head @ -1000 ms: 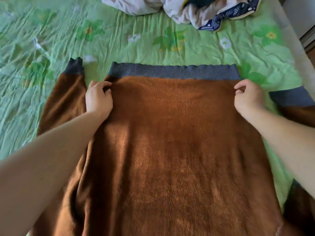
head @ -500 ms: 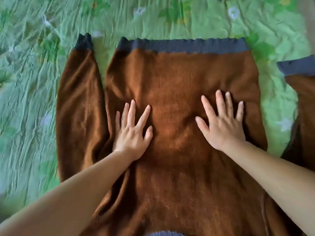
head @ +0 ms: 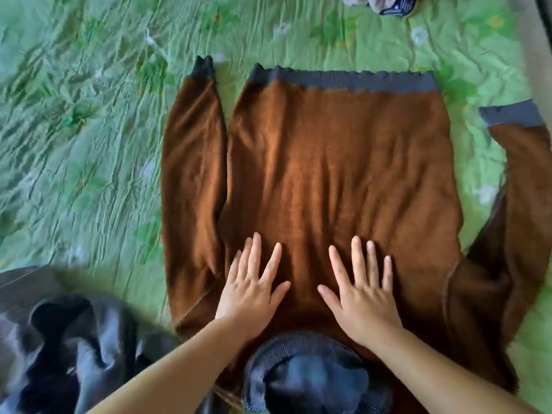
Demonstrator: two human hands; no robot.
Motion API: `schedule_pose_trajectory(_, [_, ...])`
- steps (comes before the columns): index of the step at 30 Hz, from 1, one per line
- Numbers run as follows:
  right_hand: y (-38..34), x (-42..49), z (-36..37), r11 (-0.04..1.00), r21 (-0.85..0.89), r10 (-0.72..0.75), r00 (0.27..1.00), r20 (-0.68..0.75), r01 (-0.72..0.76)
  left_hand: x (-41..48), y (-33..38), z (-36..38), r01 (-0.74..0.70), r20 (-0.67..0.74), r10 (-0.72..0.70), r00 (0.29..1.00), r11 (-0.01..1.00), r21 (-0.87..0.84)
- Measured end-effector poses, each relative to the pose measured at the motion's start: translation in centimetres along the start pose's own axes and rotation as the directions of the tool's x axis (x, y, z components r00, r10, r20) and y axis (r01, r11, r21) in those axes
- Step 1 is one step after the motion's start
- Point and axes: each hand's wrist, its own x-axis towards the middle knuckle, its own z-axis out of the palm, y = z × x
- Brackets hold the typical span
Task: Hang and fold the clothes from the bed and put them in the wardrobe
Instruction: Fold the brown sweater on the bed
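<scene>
Two flat hands were pressed on a brown sweater (head: 343,174) spread over the bed (head: 74,144).
The left hand (head: 251,289) and the right hand (head: 361,297) were laid palm-down just beyond the grey collar (head: 304,372), with fingers straight and spread and nothing gripped. The left sleeve (head: 191,180) was laid alongside the body, while the right sleeve (head: 513,189) was splayed outward. The sweater was judged to be smoothed but not yet folded. A dark garment (head: 59,339) at the near left and a cloth bundle (head: 385,3) at the far edge were yet to be handled. No wardrobe was seen.
</scene>
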Motion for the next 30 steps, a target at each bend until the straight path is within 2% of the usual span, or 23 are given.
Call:
schedule_pose_trajectory(2, [-0.9,0.7,-1.2,0.999,0.017,0.05,0.999,0.014,-0.05,-1.7,-1.0,-1.2,-0.047,-0.069,0.043,0.997,0.997,-0.06])
schedule_pose_trajectory(4, [-2.8,2.5,-3.9,0.997,0.08,0.026,0.999,-0.044,-0.022,-2.8,-2.5,-2.9,-0.068,-0.286,0.024,0.958,0.987,-0.144])
schedule_pose_trajectory(5, [-4.1,3.5,-5.5,0.994,0.101,-0.039,0.993,-0.107,0.05,-3.1,-3.5,-3.5,-0.038,-0.383,-0.035,0.923,0.983,-0.18])
schedule_pose_trajectory(6, [-5.6,4.6,-7.2,0.984,0.099,-0.128,0.978,-0.165,0.146,-3.3,-4.6,-3.9,0.033,-0.422,-0.134,0.897,0.971,-0.237])
schedule_pose_trajectory(7, [-7.4,5.8,-8.9,0.967,0.081,-0.223,0.955,-0.198,0.243,-3.4,-5.6,-4.3,0.143,-0.399,-0.272,0.876,0.935,-0.325])
schedule_pose_trajectory(8, [-9.4,7.1,-10.4,0.944,0.061,-0.305,0.929,-0.209,0.324,-3.5,-6.6,-4.4,0.264,-0.322,-0.428,0.844,0.856,-0.445])
schedule_pose_trajectory(10, [-13.8,9.8,-12.9,0.905,0.002,-0.416,0.887,-0.199,0.425,-3.4,-8.5,-4.1,0.374,-0.095,-0.638,0.765,0.559,-0.74])
schedule_pose_trajectory(12, [-18.0,12.5,-14.3,0.867,-0.109,-0.498,0.848,-0.18,0.486,-3.0,-10.2,-4.0,0.354,0.082,-0.689,0.72,0.263,-0.897])
schedule_pose_trajectory(13, [-20.0,13.6,-14.6,0.843,-0.17,-0.534,0.835,-0.136,0.511,-2.8,-11.0,-3.9,0.353,0.128,-0.697,0.705,0.19,-0.916])
schedule_pose_trajectory(14, [-22.0,14.4,-14.8,0.815,-0.221,-0.56,0.826,-0.066,0.535,-2.6,-11.7,-4.0,0.364,0.147,-0.7,0.699,0.172,-0.916])
schedule_pose_trajectory(17, [-26.8,16.2,-14.4,0.763,-0.329,-0.526,0.83,0.184,0.557,-2.4,-12.9,-4.0,0.413,0.191,-0.651,0.735,0.205,-0.888])
schedule_pose_trajectory(19, [-29.1,16.9,-13.4,0.794,-0.339,-0.426,0.859,0.284,0.505,-2.6,-13.1,-3.7,0.44,0.226,-0.592,0.774,0.246,-0.864])
schedule_pose_trajectory(20, [-29.9,17.2,-13.0,0.835,-0.298,-0.386,0.878,0.284,0.463,-2.9,-13.2,-3.6,0.433,0.223,-0.568,0.792,0.266,-0.861])
schedule_pose_trajectory(23, [-31.0,17.4,-12.4,0.916,-0.202,-0.32,0.935,0.152,0.346,-4.2,-13.0,-3.6,0.347,0.113,-0.516,0.849,0.383,-0.856])
schedule_pose_trajectory(26, [-30.8,16.6,-13.2,0.938,-0.112,-0.326,0.945,0.029,0.328,-5.3,-11.8,-4.4,0.229,0.009,-0.458,0.889,0.427,-0.875])
schedule_pose_trajectory(28, [-29.7,16.1,-14.6,0.941,0.082,-0.326,0.945,-0.04,0.328,-5.8,-10.3,-5.7,0.148,-0.081,-0.425,0.902,0.478,-0.866])
schedule_pose_trajectory(30, [-27.7,15.1,-16.4,0.904,0.266,-0.298,0.94,-0.168,0.334,-6.2,-8.2,-7.1,0.05,-0.197,-0.371,0.908,0.56,-0.827])
